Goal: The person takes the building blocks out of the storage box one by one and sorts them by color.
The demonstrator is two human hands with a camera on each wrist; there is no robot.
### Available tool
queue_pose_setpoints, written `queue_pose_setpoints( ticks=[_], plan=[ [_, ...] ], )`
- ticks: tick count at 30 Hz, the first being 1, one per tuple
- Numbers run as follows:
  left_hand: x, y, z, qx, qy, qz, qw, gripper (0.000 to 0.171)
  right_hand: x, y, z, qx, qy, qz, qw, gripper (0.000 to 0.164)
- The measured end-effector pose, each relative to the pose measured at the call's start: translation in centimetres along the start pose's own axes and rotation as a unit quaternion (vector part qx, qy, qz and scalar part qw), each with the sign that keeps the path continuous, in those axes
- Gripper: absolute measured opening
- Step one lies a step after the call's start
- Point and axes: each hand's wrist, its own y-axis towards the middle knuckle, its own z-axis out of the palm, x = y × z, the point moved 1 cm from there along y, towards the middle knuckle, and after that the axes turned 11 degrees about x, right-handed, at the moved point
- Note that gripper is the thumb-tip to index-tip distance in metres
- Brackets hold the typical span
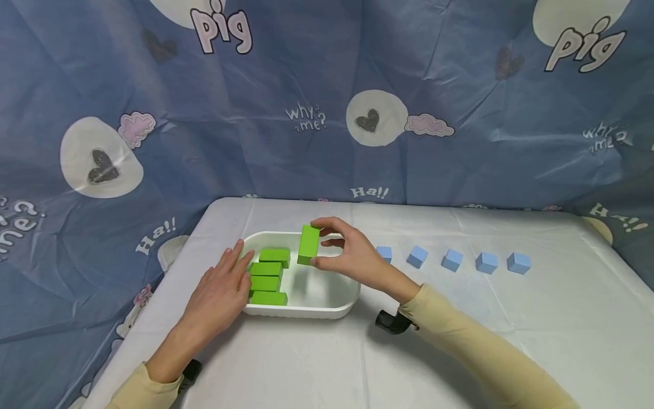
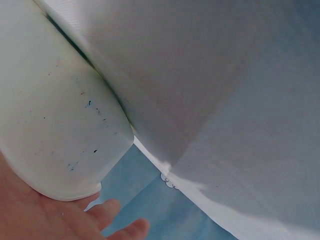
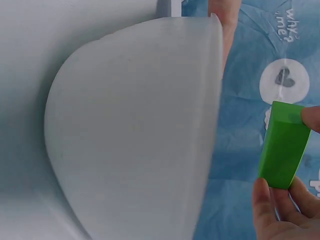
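Green block (image 1: 308,245) hangs above the middle of the white tray (image 1: 306,312), near the desk's (image 1: 286,363) far left corner, its ends pinched between thumb and fingers of my right hand (image 1: 355,257). My left hand (image 1: 219,291) lies at the tray's left rim, fingers extended (four more green blocks (image 1: 269,299) sit just beside them). Best, I judge, to press both ends evenly and avoid brushing those blocks.

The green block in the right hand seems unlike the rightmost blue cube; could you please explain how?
The green block is oblong, while the blue cube is roughly equal-sided. The green block is held by the right hand; the blue cube rests on the white tablecloth. Both have flat faces.
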Motion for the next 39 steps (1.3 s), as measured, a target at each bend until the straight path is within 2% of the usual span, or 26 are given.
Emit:
queue_pose_setpoints(
  ticks=[15,28,39],
  plan=[
    [0.0,0.0,-0.1,0.000,-0.009,0.001,1.0000,0.050,0.1,-3.4,-3.1,-0.016,-0.014,0.009,1.000,0.061],
    [0.0,0.0,-0.1,0.002,-0.012,-0.001,0.9999,0.050,-0.3,-7.1,-5.1,-0.026,-0.038,0.042,0.998,0.061],
    [0.0,0.0,-0.1,0.002,-0.016,0.001,0.9999,0.050,-1.4,-9.8,-6.4,-0.001,-0.059,0.079,0.995,0.062]
  ],
)
